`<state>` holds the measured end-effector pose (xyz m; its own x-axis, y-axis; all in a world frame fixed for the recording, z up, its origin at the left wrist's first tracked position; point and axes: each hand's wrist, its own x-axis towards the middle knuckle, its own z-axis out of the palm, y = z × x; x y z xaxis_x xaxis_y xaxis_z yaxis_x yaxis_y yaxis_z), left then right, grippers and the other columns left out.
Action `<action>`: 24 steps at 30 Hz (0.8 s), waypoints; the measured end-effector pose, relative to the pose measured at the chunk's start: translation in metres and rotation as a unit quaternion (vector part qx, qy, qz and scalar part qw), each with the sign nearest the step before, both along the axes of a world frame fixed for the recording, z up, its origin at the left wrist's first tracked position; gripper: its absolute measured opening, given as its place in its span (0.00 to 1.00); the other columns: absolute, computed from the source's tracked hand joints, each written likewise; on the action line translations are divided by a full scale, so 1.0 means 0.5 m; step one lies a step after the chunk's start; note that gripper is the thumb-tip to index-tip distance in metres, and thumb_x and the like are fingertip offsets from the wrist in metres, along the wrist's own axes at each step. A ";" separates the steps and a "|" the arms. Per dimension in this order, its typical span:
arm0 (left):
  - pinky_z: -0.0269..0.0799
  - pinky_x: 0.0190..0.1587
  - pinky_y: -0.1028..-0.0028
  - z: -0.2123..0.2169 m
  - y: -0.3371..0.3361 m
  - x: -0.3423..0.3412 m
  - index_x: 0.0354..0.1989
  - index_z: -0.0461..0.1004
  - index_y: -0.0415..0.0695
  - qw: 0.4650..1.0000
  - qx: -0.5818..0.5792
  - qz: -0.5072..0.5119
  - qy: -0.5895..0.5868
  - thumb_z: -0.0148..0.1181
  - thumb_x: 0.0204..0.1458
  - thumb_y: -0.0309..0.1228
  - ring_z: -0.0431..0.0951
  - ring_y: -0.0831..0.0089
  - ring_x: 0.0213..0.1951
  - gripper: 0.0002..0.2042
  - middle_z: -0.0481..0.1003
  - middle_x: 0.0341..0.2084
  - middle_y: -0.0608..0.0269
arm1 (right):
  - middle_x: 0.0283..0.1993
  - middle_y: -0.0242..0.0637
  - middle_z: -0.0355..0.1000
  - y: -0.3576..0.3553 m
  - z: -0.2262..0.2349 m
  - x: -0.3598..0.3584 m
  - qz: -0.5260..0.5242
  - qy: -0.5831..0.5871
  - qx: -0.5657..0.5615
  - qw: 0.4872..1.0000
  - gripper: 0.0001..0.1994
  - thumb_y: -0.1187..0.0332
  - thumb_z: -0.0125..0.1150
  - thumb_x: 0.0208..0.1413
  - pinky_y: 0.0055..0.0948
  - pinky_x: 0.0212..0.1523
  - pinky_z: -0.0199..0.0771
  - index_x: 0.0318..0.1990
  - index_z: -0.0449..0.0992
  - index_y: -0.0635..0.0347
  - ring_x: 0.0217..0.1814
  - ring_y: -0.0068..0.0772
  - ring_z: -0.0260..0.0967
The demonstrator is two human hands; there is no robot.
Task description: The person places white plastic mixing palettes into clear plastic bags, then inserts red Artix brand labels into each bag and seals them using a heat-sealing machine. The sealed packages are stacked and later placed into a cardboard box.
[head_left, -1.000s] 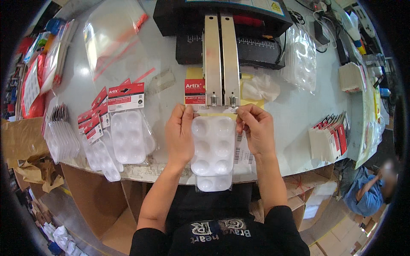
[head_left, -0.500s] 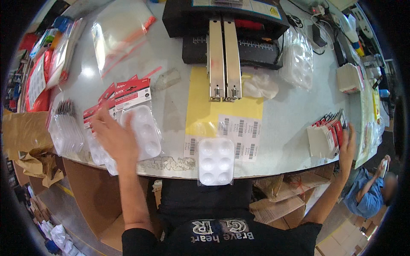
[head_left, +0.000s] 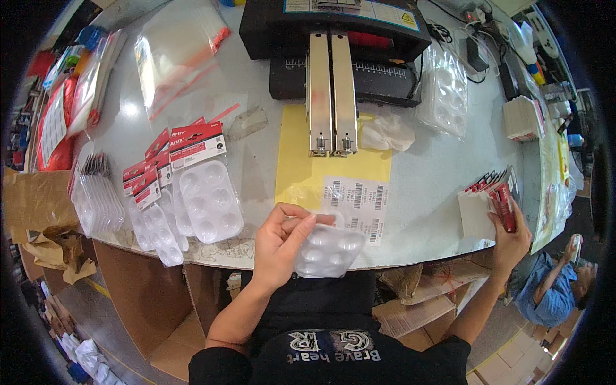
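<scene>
the left hand (head_left: 280,242) pinches a clear moulded plastic tray (head_left: 327,250) by its near-left edge, thumb on top and fingers curled beneath; the tray is glossy, thin and set with round dimpled wells, and it overhangs the front edge of the pale grey table (head_left: 423,212). taking the yellow sheet (head_left: 301,163) as the mark: the tray sits just in front of its lower end, partly over a white sticker sheet (head_left: 356,200) with striped black bars that lies on the sheet's lower right corner. the right hand (head_left: 510,234) is well to the right of the yellow sheet, fingers closed around a stack of red-and-white cards (head_left: 491,199) standing on edge at the table's rim. behind the yellow sheet stands a black machine (head_left: 333,38) with two long metal bars (head_left: 331,90) reaching down onto the sheet's top. a crumpled clear film (head_left: 387,133) lies at its upper right edge. left of the sheet, finished packs (head_left: 202,186) of the same welled trays, with red header cards, lie fanned and overlapping.
</scene>
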<state>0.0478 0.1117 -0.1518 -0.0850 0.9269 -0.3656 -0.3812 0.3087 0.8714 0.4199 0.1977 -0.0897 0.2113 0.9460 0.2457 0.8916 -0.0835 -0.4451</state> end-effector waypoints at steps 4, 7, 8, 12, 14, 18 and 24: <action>0.72 0.43 0.77 0.035 -0.011 0.019 0.43 0.71 0.34 0.997 -0.005 -0.058 0.058 0.54 0.58 0.27 0.78 0.76 0.39 0.10 0.80 0.36 0.54 | 0.39 0.40 0.78 -0.042 0.043 -0.197 0.136 0.220 -0.105 0.960 0.25 0.68 0.74 0.39 0.26 0.37 0.73 0.48 0.76 0.58 0.37 0.30 0.76; 0.73 0.41 0.79 0.056 -0.016 0.022 0.42 0.74 0.35 0.985 0.022 -0.078 0.149 0.55 0.57 0.27 0.79 0.77 0.38 0.09 0.80 0.36 0.56 | 0.31 0.44 0.76 -0.012 0.030 -0.320 0.342 0.192 -0.186 0.901 0.19 0.65 0.73 0.41 0.28 0.29 0.71 0.41 0.76 0.61 0.26 0.37 0.73; 0.73 0.40 0.79 0.061 -0.017 0.019 0.42 0.75 0.35 0.982 0.036 -0.067 0.171 0.55 0.57 0.27 0.79 0.76 0.37 0.09 0.80 0.36 0.56 | 0.28 0.45 0.74 -0.004 0.026 -0.348 0.355 0.223 -0.216 0.882 0.17 0.64 0.72 0.42 0.29 0.27 0.70 0.39 0.76 0.62 0.23 0.41 0.71; 0.72 0.31 0.81 0.065 -0.013 0.011 0.38 0.75 0.37 0.963 0.028 -0.051 0.262 0.57 0.55 0.26 0.81 0.76 0.30 0.07 0.80 0.28 0.56 | 0.24 0.47 0.72 0.011 0.025 -0.382 0.356 0.222 -0.293 0.859 0.16 0.64 0.71 0.43 0.31 0.26 0.69 0.35 0.74 0.63 0.22 0.44 0.70; 0.71 0.28 0.80 0.065 -0.010 0.009 0.37 0.75 0.37 0.965 0.030 -0.053 0.254 0.57 0.55 0.27 0.80 0.77 0.27 0.06 0.80 0.25 0.56 | 0.24 0.47 0.71 0.013 0.026 -0.378 0.362 0.204 -0.308 0.856 0.15 0.64 0.71 0.43 0.32 0.26 0.69 0.34 0.74 0.63 0.22 0.45 0.70; 0.70 0.27 0.81 0.063 -0.008 0.009 0.35 0.77 0.38 0.963 0.026 -0.084 0.256 0.58 0.55 0.27 0.77 0.78 0.23 0.05 0.79 0.23 0.57 | 0.23 0.47 0.71 0.021 0.017 -0.363 0.402 0.189 -0.294 0.846 0.15 0.64 0.71 0.43 0.33 0.25 0.68 0.34 0.74 0.64 0.22 0.43 0.70; 0.67 0.29 0.82 0.036 -0.012 0.008 0.35 0.78 0.34 0.960 0.070 0.108 0.249 0.58 0.54 0.25 0.73 0.84 0.25 0.06 0.78 0.23 0.64 | 0.23 0.37 0.74 0.022 -0.019 -0.335 0.315 0.287 -0.288 0.858 0.12 0.67 0.69 0.47 0.26 0.26 0.69 0.33 0.77 0.67 0.24 0.25 0.73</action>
